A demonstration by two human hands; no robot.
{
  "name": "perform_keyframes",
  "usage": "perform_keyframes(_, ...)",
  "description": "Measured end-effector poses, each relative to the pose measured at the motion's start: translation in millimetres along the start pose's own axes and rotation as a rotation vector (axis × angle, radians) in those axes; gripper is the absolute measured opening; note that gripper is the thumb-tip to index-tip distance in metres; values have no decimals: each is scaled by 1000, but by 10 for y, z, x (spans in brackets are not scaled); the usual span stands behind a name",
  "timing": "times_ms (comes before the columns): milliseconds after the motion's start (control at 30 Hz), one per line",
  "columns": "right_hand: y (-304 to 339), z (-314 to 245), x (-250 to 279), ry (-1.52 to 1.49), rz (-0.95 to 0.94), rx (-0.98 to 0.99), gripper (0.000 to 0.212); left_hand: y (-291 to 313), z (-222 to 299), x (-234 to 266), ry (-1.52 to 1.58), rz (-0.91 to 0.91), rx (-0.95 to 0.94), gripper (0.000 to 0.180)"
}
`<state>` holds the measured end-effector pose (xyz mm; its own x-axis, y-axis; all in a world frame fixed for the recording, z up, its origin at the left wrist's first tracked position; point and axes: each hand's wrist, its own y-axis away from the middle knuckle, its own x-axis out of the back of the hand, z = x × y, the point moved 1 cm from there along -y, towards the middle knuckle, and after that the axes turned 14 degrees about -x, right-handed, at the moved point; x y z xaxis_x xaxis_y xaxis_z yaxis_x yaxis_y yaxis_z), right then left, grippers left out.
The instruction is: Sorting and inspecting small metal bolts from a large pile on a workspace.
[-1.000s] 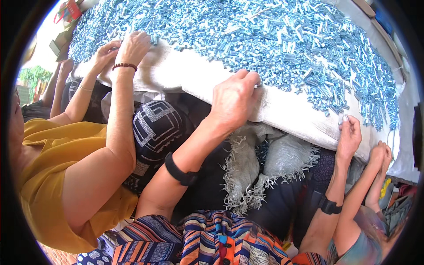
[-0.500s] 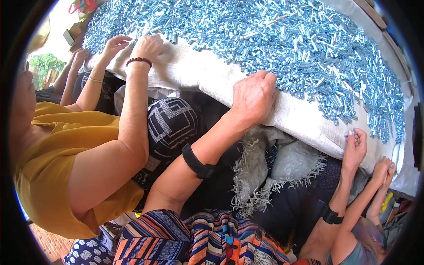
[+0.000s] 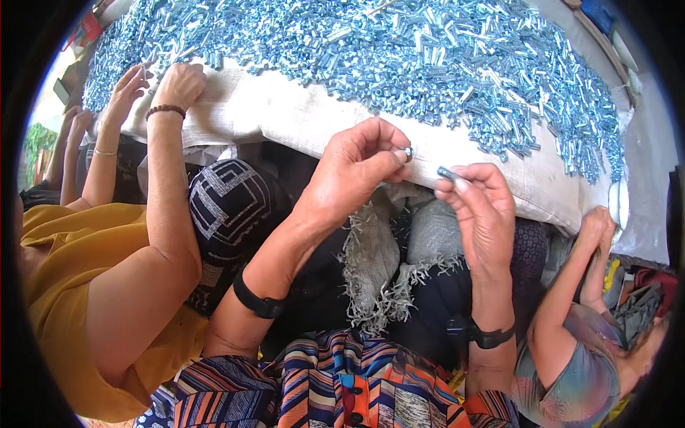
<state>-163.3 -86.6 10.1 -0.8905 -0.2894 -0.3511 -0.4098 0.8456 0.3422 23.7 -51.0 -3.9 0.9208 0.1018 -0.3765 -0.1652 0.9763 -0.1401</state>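
Note:
My left hand (image 3: 357,167) is closed in a pinch on a small shiny metal ring (image 3: 408,154), held between thumb and forefinger at the edge of the white cloth (image 3: 300,128). Beside it my right hand (image 3: 486,207) grips a short blue-silver metal tube (image 3: 447,173) with thumb and fingertips. The tube points toward the ring, with a gap between the two. Beyond both hands spreads a wide pile of small blue-silver metal pieces (image 3: 428,64), some long, some short and ring-like.
At the left a person in a mustard top (image 3: 121,285) reaches to the pile's edge. Another person's hands (image 3: 596,228) are at the cloth on the right. Frayed grey sacking (image 3: 371,257) hangs over my lap. Scarf-like patterned dark fabric (image 3: 232,200) lies left of my arm.
My left hand has drawn back from the pile's edge and turned, showing the ring. My right hand has come in from the right with the tube. The whole view has shifted.

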Motion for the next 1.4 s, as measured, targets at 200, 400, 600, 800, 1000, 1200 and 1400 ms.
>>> perform_keyframes(200, 54, 119, -185, 64, -112, 5, 5, 174, 41, -6, 111, -36, 11, 12)
perform_keyframes(400, 167, 216, -336, 326, -73, 20, 21, 296, 21, 40, 182, 0, 54, 13)
perform_keyframes(600, 192, 246, -275, 512, -108, 3, 26, 341, 18, 73, 236, 40, 67, 13)
perform_keyframes(800, 150, 252, -217, 9, -39, 8, 7, 408, -13, 73, 203, 40, 98, 11)
perform_keyframes(1000, 141, 328, -214, -156, -154, -90, 5, 420, -40, 30, 191, 3, 82, 12)
perform_keyframes(1200, 163, 377, -164, -233, -198, -138, 3, 439, -9, -1, 84, -55, 32, 11)
perform_keyframes(1400, 151, 387, -119, -136, -208, -69, 4, 436, 39, -3, -32, -123, 6, 10)
